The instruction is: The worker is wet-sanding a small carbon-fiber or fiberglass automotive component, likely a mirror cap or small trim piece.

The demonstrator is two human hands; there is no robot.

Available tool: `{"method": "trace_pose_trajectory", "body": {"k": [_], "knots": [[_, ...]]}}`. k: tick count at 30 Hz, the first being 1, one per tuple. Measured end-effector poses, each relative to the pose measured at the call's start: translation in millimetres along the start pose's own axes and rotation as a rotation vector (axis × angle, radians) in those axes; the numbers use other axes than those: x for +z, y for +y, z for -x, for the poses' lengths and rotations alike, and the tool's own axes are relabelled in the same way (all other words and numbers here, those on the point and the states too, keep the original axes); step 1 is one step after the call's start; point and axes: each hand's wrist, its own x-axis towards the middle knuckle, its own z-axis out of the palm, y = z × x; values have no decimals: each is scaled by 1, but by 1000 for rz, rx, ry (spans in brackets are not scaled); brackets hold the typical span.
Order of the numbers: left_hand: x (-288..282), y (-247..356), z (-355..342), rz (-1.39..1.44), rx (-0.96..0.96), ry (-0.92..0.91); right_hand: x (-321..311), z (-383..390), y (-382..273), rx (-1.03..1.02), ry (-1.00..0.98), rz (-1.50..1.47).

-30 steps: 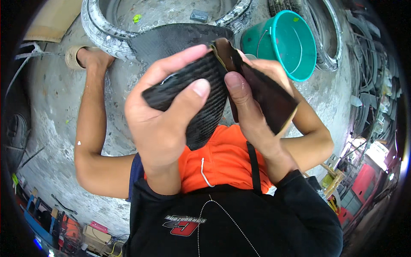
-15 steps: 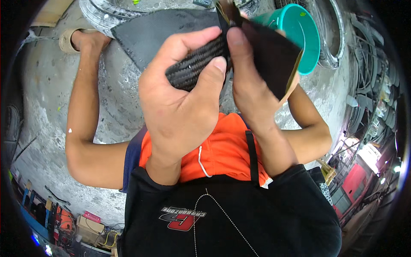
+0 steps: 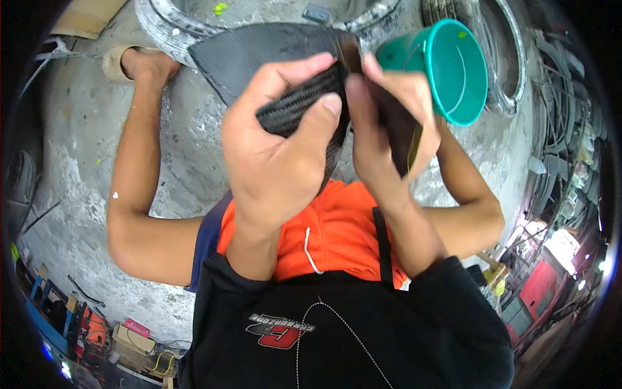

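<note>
My left hand [image 3: 272, 165] is closed around a curved black carbon-fibre part [image 3: 295, 104] with a woven pattern, its thumb pressed along the near side. My right hand [image 3: 376, 152] grips a folded dark sheet [image 3: 396, 126] that looks like sandpaper, with a yellowish-brown edge. The sheet meets the right end of the part, where motion blurs the contact. Both hands are raised over my lap, above the orange shorts [image 3: 337, 227]. Beyond them a flat black sheet [image 3: 253, 52] lies on the floor.
A teal bucket [image 3: 408, 55] stands at the far right. Large whitish ring-shaped pieces [image 3: 159, 29] lie beyond the black sheet, with a small dark block [image 3: 317, 13] nearby. Curved parts are piled along the right wall [image 3: 564, 123]. My bent legs flank the work.
The right hand has turned, and its fingers now wrap visibly over the sheet, which shows less of its face. The left hand and part have shifted slightly; more of the part's lower end shows.
</note>
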Motion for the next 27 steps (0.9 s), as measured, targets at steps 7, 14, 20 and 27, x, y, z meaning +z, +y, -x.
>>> {"method": "trace_pose_trajectory", "body": {"k": [7,14,20,27], "knots": [[-4,-2,-7,63,-22,6,-1,19,-2,77,3,-65],[-8,1,1,71,4,7,4,-7,-4,-29,-13,-76],[-14,3,2,169,-93,30,4,-49,-25,103,18,-126],[-29,16,-14,424,-67,24,-88,-127,-46,69,-448,170]]}}
